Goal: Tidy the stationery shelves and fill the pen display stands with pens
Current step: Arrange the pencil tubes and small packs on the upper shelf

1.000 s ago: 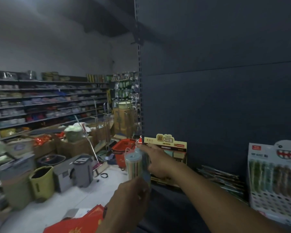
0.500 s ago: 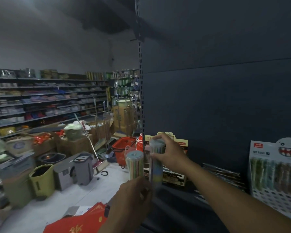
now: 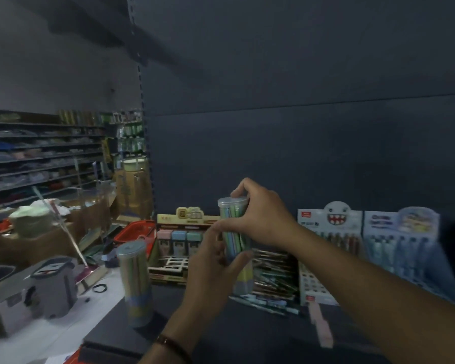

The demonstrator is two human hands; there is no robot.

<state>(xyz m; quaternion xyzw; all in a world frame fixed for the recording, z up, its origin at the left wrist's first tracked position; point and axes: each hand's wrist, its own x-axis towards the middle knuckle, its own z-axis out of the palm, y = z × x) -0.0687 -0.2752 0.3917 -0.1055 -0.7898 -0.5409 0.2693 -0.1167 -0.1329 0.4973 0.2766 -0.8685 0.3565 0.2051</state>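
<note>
Both hands hold one clear plastic cylindrical tube packed with pastel-coloured pens (image 3: 243,277), upright in front of the dark shelving unit's back panel (image 3: 300,127). The right hand (image 3: 263,219) grips the tube's upper part, its fingers curled round the side and one finger bent over the lid. The left hand (image 3: 210,269), with a dark bracelet (image 3: 168,342) at the wrist, wraps round the tube's lower half from the near side. The tube's base is low over the dark shelf (image 3: 247,334), though I cannot tell whether it touches the surface. A second clear tube of pastel pens (image 3: 135,271) stands upright on the shelf's left end, well apart from both hands and held by neither. Behind the held tube, a brown cardboard display box with pink, blue and green items in its upper row (image 3: 179,243) stands against the back panel. Just right of it lies a loose pile of pens (image 3: 273,274). Further right stand a white pen display stand with a toothy cartoon face on top (image 3: 329,232) and, beside it, a pale blue display stand (image 3: 399,237), which is blurred. A blurred pink object (image 3: 321,324) lies on the shelf in front of them. On the floor to the left are a red shopping basket (image 3: 135,229) and a grey plastic bin (image 3: 50,287).
</note>
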